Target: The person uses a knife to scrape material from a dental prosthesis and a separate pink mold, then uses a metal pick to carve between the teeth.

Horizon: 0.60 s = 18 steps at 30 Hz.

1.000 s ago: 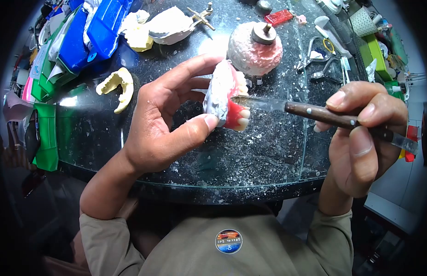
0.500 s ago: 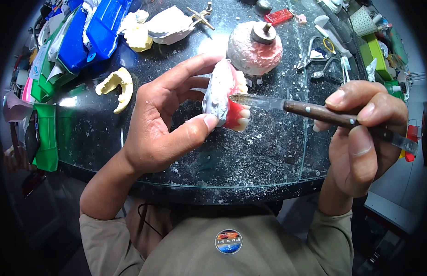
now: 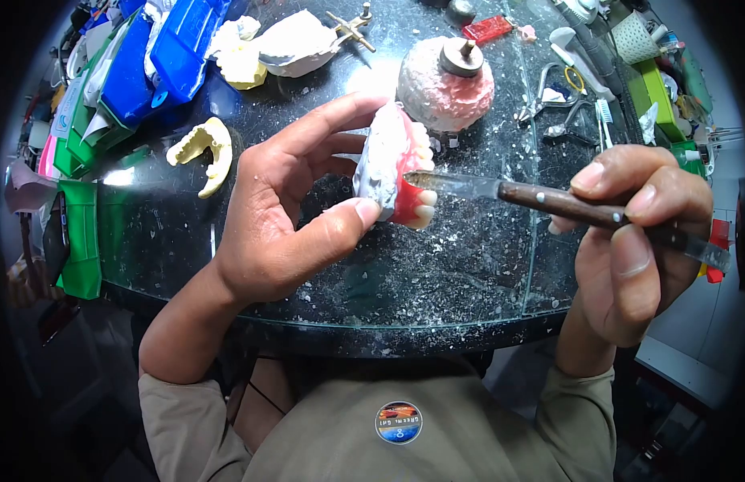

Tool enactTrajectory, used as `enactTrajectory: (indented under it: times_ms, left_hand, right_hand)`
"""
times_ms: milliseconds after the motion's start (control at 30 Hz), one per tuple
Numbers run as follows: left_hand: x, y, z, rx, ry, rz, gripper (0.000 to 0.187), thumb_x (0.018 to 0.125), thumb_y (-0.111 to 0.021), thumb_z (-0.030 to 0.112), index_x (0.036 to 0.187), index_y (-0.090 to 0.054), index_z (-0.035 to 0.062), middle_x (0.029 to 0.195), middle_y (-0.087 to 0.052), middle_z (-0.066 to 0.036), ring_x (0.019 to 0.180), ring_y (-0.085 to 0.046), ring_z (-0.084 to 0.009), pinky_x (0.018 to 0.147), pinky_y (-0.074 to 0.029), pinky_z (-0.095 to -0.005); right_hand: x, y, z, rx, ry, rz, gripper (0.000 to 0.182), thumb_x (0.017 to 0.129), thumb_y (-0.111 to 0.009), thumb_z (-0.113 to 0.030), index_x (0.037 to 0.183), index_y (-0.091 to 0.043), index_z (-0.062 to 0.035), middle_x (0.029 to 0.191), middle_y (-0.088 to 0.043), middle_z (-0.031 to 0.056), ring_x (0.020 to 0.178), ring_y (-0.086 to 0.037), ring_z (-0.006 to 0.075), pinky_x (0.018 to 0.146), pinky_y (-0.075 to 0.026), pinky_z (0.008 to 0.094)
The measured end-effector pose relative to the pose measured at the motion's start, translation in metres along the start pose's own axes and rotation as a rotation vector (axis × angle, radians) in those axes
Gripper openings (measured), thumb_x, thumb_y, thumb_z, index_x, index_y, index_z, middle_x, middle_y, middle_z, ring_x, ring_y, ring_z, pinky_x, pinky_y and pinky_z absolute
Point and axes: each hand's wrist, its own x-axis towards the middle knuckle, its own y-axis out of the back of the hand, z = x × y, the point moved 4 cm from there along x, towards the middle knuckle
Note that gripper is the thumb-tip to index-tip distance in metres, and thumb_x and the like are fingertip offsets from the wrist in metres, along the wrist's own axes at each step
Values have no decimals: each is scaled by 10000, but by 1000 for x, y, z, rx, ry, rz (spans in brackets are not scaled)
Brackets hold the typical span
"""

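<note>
My left hand (image 3: 288, 205) grips a dental model (image 3: 378, 165) of white plaster, turned on its side so the teeth face right. Red wax (image 3: 408, 207) and a row of cream-coloured teeth (image 3: 424, 201) run along its right side. Between the thumb and fingers of my right hand (image 3: 637, 233) is a wax knife (image 3: 561, 204) with a dark wooden handle and riveted pins. Its metal blade points left, and the tip lies against the red wax close to the teeth. The fingers of my left hand behind the model are partly hidden.
Beyond the model stands a round pink-and-white plaster lump (image 3: 444, 92) with a metal screw on top. A yellowish dental cast (image 3: 208, 157) lies at left, near blue trays (image 3: 179, 56). Scissors-like tools (image 3: 561, 92) and a red block (image 3: 486, 30) are at back right. White crumbs litter the dark tabletop (image 3: 461, 281).
The knife tip has shifted slightly right and down along the red wax, and my right hand has moved slightly with it. My left hand and the model look nearly still.
</note>
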Motion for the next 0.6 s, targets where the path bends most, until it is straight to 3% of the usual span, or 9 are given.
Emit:
enactTrajectory:
  times_ms: [267,600]
  left_hand:
    - [0,2,-2,19,-11,-11,742,685,-595,243,1290,-347,-110,1207,-509,-200,1126,-504,-240,998,-333,-346]
    - [-1,1,-1,14,-25,-8,737,686,-591,234,1290,-345,-108,1210,-507,-203,1132,-503,-245,1003,-330,-350]
  right_hand:
    - [-4,-1,0,-3,-60,121,234,811,-426,-65,1035,-423,4,950,-496,241,770,-531,215,567,-501,284]
    - [-3,-2,1,-23,-60,116,225,829,-442,-86,1031,-426,12,948,-503,244,747,-535,215,566,-496,282]
